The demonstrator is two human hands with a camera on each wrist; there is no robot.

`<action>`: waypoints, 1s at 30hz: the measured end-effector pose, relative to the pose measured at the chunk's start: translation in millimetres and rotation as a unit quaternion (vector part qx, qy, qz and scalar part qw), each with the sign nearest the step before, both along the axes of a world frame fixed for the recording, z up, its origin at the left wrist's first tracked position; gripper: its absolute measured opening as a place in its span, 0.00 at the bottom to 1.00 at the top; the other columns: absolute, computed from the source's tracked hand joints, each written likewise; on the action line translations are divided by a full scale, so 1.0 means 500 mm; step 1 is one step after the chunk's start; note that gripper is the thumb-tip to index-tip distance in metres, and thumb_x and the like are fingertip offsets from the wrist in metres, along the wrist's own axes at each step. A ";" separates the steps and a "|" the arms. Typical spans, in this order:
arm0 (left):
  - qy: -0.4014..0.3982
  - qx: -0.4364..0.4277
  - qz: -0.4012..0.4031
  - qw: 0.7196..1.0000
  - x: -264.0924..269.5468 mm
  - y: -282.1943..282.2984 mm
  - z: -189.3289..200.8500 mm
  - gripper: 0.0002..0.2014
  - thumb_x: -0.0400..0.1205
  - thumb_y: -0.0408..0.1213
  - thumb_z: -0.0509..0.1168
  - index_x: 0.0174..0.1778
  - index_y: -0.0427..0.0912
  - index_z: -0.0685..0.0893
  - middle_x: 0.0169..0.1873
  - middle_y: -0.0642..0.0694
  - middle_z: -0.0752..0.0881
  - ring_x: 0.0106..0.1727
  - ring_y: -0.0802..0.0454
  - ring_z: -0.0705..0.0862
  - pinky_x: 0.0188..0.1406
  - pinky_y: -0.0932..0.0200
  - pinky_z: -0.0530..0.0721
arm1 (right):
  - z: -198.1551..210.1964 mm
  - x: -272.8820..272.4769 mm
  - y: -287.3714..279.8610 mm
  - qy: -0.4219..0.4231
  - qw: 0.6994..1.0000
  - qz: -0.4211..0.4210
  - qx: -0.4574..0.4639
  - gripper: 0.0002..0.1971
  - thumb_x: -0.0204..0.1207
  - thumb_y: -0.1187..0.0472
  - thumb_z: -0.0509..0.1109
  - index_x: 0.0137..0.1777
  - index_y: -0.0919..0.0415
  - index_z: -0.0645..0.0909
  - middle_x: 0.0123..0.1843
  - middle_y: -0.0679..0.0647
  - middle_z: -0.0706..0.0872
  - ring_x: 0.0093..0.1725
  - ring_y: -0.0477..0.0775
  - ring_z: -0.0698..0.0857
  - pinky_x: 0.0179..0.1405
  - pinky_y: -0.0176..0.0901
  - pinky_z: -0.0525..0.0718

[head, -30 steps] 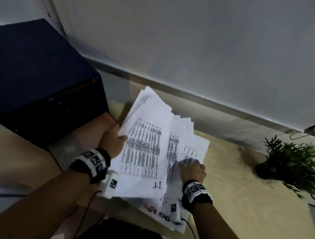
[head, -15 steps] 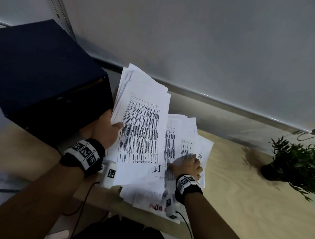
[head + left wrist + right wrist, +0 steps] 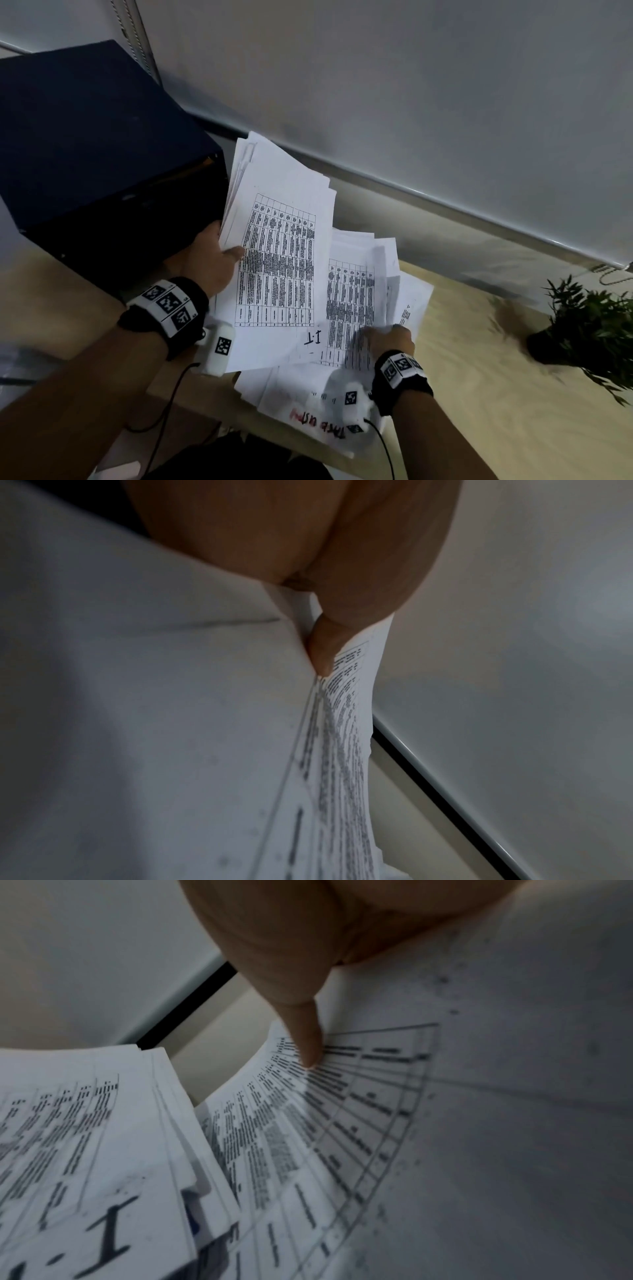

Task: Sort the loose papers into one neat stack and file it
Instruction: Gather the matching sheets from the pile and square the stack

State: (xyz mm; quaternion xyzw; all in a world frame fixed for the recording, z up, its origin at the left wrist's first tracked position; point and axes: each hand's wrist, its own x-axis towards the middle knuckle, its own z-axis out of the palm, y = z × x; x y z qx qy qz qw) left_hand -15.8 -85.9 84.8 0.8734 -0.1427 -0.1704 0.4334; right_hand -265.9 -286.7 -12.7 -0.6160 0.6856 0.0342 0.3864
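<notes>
My left hand (image 3: 219,260) grips a sheaf of printed papers (image 3: 281,246) by its left edge, thumb on the top sheet with a table and "I.T" written on it. The sheaf is lifted and tilted up toward the wall. In the left wrist view the thumb (image 3: 322,645) pinches the sheaf (image 3: 171,723). My right hand (image 3: 387,337) holds the near edge of several more printed sheets (image 3: 356,294), raising them off the pile; its thumb (image 3: 304,1031) presses on a table sheet (image 3: 342,1123). More loose sheets (image 3: 301,404), one with red writing, lie flat on the wooden table (image 3: 479,377).
A dark blue box (image 3: 89,164) stands at the left, close against the lifted sheaf. A small potted plant (image 3: 589,329) sits at the right on the table. A grey wall with a ledge (image 3: 445,212) runs behind. Black cables hang below both wrists.
The left hand has raised its sheaf higher and tilted it toward the wall. The right hand has slid along the near edge and lifted further sheets from the pile.
</notes>
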 end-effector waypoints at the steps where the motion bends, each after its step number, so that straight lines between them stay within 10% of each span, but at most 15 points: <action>1: 0.000 0.011 -0.003 1.000 -0.004 -0.003 0.004 0.21 0.80 0.33 0.71 0.68 0.34 0.77 0.65 0.39 0.84 0.67 0.41 0.81 0.68 0.54 0.73 | 0.004 -0.005 -0.002 -0.007 1.000 0.009 -0.002 0.24 0.65 0.50 0.81 0.55 0.66 0.84 0.49 0.62 0.90 0.47 0.63 0.89 0.49 0.45 0.88; 6: -0.013 0.053 -0.007 0.998 -0.019 -0.017 0.008 0.24 0.80 0.37 0.71 0.70 0.32 0.75 0.70 0.37 0.81 0.72 0.37 0.78 0.72 0.51 0.70 | 0.019 -0.054 -0.034 -0.052 0.997 0.046 -0.042 0.15 0.69 0.61 0.80 0.45 0.63 0.75 0.42 0.58 0.86 0.40 0.57 0.84 0.42 0.41 0.86; 10: -0.020 0.052 -0.023 0.998 -0.023 -0.026 -0.006 0.23 0.79 0.37 0.73 0.67 0.32 0.77 0.66 0.36 0.83 0.69 0.38 0.80 0.68 0.54 0.72 | 0.014 -0.068 -0.026 -0.038 0.997 0.068 0.018 0.19 0.67 0.51 0.82 0.31 0.58 0.74 0.30 0.53 0.81 0.28 0.53 0.79 0.30 0.37 0.78; 14: -0.018 0.023 -0.023 0.999 -0.018 -0.031 -0.029 0.21 0.77 0.33 0.74 0.63 0.30 0.78 0.62 0.36 0.84 0.66 0.40 0.82 0.61 0.61 0.69 | 0.043 -0.066 -0.026 -0.030 0.995 0.088 -0.042 0.09 0.70 0.61 0.76 0.43 0.65 0.81 0.43 0.61 0.89 0.41 0.61 0.88 0.40 0.46 0.86; 21: 0.057 -0.005 -0.034 0.998 -0.030 -0.032 -0.078 0.24 0.77 0.27 0.73 0.69 0.35 0.77 0.64 0.38 0.85 0.66 0.41 0.83 0.72 0.48 0.76 | 0.265 -0.109 -0.079 -0.048 0.939 0.133 -0.314 0.07 0.75 0.63 0.72 0.47 0.67 0.85 0.37 0.68 0.86 0.42 0.71 0.87 0.36 0.48 0.77; 30: 0.081 0.021 -0.106 0.991 -0.088 -0.062 -0.136 0.18 0.76 0.31 0.74 0.62 0.37 0.82 0.56 0.44 0.88 0.57 0.46 0.86 0.64 0.51 0.81 | 0.481 -0.140 -0.116 -0.153 0.908 0.104 -0.377 0.10 0.72 0.63 0.77 0.36 0.69 0.84 0.28 0.63 0.83 0.21 0.47 0.76 0.18 0.40 0.70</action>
